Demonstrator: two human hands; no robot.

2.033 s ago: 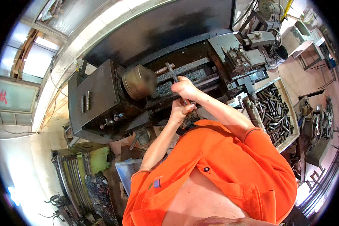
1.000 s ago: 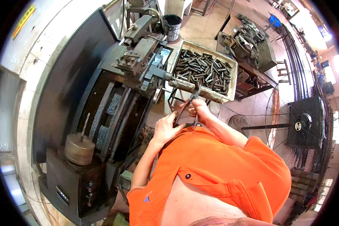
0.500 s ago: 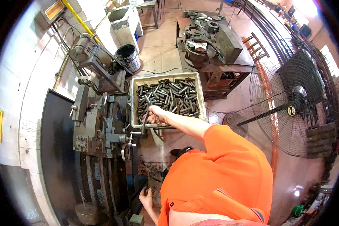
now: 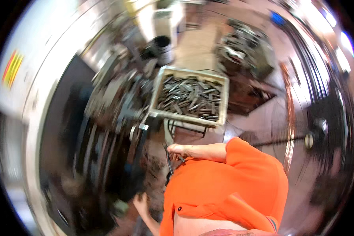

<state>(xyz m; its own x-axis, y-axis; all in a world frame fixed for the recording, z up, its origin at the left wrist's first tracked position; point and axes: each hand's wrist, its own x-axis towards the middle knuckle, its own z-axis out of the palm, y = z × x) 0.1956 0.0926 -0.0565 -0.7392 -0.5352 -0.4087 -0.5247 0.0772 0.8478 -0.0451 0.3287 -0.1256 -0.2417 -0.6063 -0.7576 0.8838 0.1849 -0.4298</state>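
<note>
My right hand (image 4: 176, 151) is closed around a slim, dark, curved metal tool (image 4: 170, 165) close to my body, in front of the orange shirt. Its exact kind is blurred. Beyond that hand stands a shallow cream tray (image 4: 188, 119) full of short dark metal rods (image 4: 190, 96). Low on the left, my left hand (image 4: 140, 202) hangs beside the lathe-like machine, fingers loosely apart and blurred, with nothing visible in them.
The dark machine (image 4: 122, 106) lies along the left side. A black bucket (image 4: 163, 51) stands behind the tray. Metal parts (image 4: 244, 43) fill a workbench at the far right. A large fan (image 4: 308, 139) and copper-coloured bars (image 4: 289, 118) are to the right.
My right hand has drawn back from the tray's near left corner toward my body, still holding the dark tool. The view has turned and blurred. My left hand stays low.
</note>
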